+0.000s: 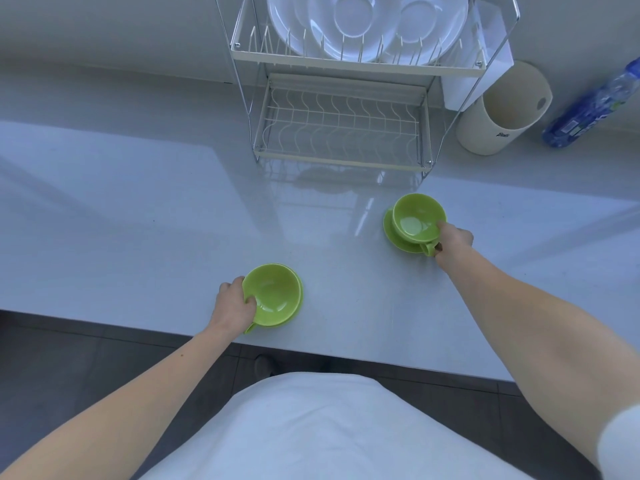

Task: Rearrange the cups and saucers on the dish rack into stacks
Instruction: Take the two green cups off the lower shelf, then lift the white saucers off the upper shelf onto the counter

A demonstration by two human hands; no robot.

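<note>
Two green cups sit on green saucers on the white counter. Near the front edge, the left cup [273,293] rests on its saucer [298,308], and my left hand [235,303] grips the cup's rim with the thumb inside. Farther back right, the second cup [417,218] stands on its saucer [393,235]. My right hand [452,242] holds this cup at its rim and handle. The white wire dish rack [341,133] stands behind; its lower shelf holds nothing, and white plates [367,26] stand in the upper tier.
A cream cylindrical holder [502,112] stands right of the rack, with a blue plastic bottle [592,105] lying beyond it. A white box [485,64] hangs at the rack's right side. The counter's front edge [346,355] runs just before my body.
</note>
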